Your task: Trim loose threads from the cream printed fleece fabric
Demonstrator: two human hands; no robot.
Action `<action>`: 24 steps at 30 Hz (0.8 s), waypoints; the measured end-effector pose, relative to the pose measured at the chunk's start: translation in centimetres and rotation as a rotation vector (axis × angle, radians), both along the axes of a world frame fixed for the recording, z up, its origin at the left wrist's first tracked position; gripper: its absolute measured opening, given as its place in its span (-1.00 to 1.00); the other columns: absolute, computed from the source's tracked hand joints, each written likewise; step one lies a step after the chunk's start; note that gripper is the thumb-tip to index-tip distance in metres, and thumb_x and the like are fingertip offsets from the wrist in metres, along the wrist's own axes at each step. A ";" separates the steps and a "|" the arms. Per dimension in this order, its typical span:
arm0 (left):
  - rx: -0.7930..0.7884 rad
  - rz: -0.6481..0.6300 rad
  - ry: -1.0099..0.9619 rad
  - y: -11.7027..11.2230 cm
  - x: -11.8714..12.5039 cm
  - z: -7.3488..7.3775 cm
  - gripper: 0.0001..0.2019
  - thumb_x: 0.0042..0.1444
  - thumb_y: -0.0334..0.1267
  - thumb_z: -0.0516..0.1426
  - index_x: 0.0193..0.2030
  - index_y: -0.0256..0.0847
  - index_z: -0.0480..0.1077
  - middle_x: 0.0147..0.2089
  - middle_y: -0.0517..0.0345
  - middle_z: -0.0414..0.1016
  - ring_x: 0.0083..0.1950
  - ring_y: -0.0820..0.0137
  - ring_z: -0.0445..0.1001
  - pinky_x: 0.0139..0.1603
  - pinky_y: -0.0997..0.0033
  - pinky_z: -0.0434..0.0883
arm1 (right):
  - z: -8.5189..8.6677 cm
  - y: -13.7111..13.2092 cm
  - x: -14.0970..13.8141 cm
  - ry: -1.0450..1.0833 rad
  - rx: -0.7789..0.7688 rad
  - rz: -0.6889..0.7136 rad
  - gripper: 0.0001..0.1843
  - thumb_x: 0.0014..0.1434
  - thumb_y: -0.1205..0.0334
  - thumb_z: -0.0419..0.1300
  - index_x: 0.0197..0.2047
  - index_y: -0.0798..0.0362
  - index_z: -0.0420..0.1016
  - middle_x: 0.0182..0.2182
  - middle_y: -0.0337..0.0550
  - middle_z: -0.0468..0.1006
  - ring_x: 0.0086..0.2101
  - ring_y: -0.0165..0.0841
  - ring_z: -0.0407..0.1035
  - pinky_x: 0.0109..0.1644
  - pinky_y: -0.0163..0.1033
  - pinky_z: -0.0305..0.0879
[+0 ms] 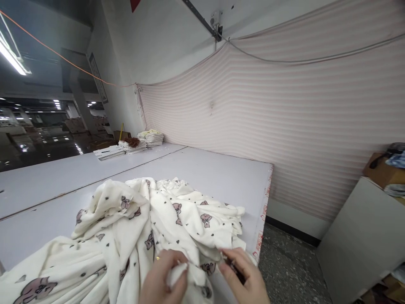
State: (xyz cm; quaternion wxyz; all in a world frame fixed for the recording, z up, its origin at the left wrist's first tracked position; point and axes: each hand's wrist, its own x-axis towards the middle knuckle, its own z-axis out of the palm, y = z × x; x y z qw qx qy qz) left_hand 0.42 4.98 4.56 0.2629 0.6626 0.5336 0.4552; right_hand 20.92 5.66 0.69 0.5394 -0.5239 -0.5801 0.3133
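A heap of cream fabric printed with pink animals and small dark hearts point(142, 228) lies bunched on the white table point(205, 173), near its front right corner. My left hand point(164, 278) pinches a fold of this fabric at the bottom of the view; a ring shows on one finger. My right hand point(245, 274) grips the fabric's edge just to the right, with a small dark object partly hidden under the fingers. The two hands are a few centimetres apart.
Stacks of folded cloth pieces point(151, 137) and flat white bundles point(109, 152) sit at the table's far end. A striped pink cloth point(284, 126) hangs along the wall. The table's right edge point(264, 211) drops to a speckled floor. A grey cabinet point(363, 240) stands at the right.
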 end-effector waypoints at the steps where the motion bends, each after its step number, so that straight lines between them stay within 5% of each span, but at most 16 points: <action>1: 0.016 0.048 -0.080 0.2 -0.3 0.5 -0.89 0.04 -0.17 0.09 -0.41 -0.12 0.34 -0.35 0.18 0.48 -0.21 0.30 0.49 -0.15 0.39 0.40 | -0.2 0.6 0.7 0.010 -0.023 -0.109 -0.59 0.07 -0.02 0.24 -0.03 -0.05 0.53 -0.18 -0.07 0.52 -0.15 -0.18 0.41 -0.16 -0.26 0.34; 3: -0.046 0.052 -0.245 0.8 -0.4 1.3 -0.88 0.08 -0.15 0.08 -0.40 -0.11 0.29 -0.39 0.23 0.47 -0.21 0.30 0.51 -0.12 0.37 0.41 | -0.5 1.9 1.8 0.036 -0.076 -0.200 -0.56 0.02 -0.04 0.28 -0.07 0.02 0.53 -0.16 -0.04 0.53 -0.12 -0.14 0.39 -0.16 -0.25 0.33; 5: -0.123 -0.039 -0.288 1.5 0.1 1.7 -0.88 0.11 -0.13 0.07 -0.30 -0.09 0.33 -0.47 0.30 0.39 -0.40 0.39 0.47 -0.33 0.46 0.40 | -0.7 2.9 2.0 0.082 -0.092 -0.126 -0.64 0.04 -0.05 0.25 -0.27 0.08 0.55 -0.30 -0.07 0.56 -0.22 -0.17 0.43 -0.20 -0.25 0.34; 9: -0.116 -0.288 0.058 3.1 2.5 1.2 -0.60 0.05 -0.24 0.11 0.07 -0.03 0.36 -0.24 0.21 0.41 -0.45 0.46 0.36 -0.45 0.50 0.32 | -1.2 2.7 0.3 0.164 -0.043 -0.005 -0.60 0.06 -0.13 0.21 -0.41 0.08 0.52 -0.49 -0.19 0.52 -0.41 -0.29 0.42 -0.33 -0.33 0.34; 12: -0.155 -0.316 0.205 4.1 3.8 0.2 -0.80 0.05 -0.31 0.05 -0.19 -0.13 0.43 -0.30 0.18 0.42 -0.34 0.40 0.38 -0.31 0.47 0.32 | -2.0 1.4 -0.3 0.243 -0.028 -0.017 -0.52 0.02 -0.24 0.20 -0.39 0.06 0.55 -0.48 -0.15 0.54 -0.42 -0.29 0.42 -0.34 -0.33 0.35; 16: -0.249 -0.251 0.017 4.2 3.6 -0.8 -0.85 0.13 -0.17 -0.01 -0.34 -0.15 0.29 -0.50 0.33 0.20 -0.49 0.47 0.16 -0.47 0.53 0.17 | -2.5 0.9 0.6 0.192 -0.105 -0.169 -0.49 0.09 -0.21 0.15 -0.09 0.02 0.51 -0.38 -0.16 0.50 -0.59 -0.43 0.29 -0.53 -0.39 0.25; 18: -0.305 -0.267 -0.099 3.9 3.2 -0.7 -0.82 0.12 -0.10 0.02 -0.33 -0.16 0.27 -0.52 0.37 0.13 -0.51 0.50 0.10 -0.48 0.54 0.15 | -2.0 1.4 0.8 0.098 -0.040 -0.189 -0.52 0.10 -0.14 0.16 -0.02 -0.03 0.48 -0.27 -0.13 0.47 -0.50 -0.39 0.34 -0.53 -0.40 0.24; 21: -0.360 -0.242 -0.240 3.2 2.5 0.2 -0.78 0.10 -0.05 0.07 -0.31 -0.16 0.27 -0.51 0.38 0.16 -0.53 0.52 0.12 -0.48 0.55 0.15 | -0.9 2.2 0.6 0.032 0.075 -0.126 -0.70 0.17 -0.03 0.12 -0.26 -0.02 0.54 -0.25 -0.10 0.47 -0.25 -0.27 0.40 -0.28 -0.37 0.32; 24: -0.375 -0.206 -0.281 2.9 2.0 1.1 -0.74 0.08 -0.01 0.10 -0.35 -0.16 0.27 -0.51 0.38 0.18 -0.53 0.54 0.12 -0.48 0.56 0.14 | -0.7 2.0 0.3 0.080 0.013 -0.143 -0.69 0.18 -0.05 0.10 -0.37 0.00 0.45 -0.41 -0.19 0.46 -0.41 -0.34 0.38 -0.35 -0.37 0.29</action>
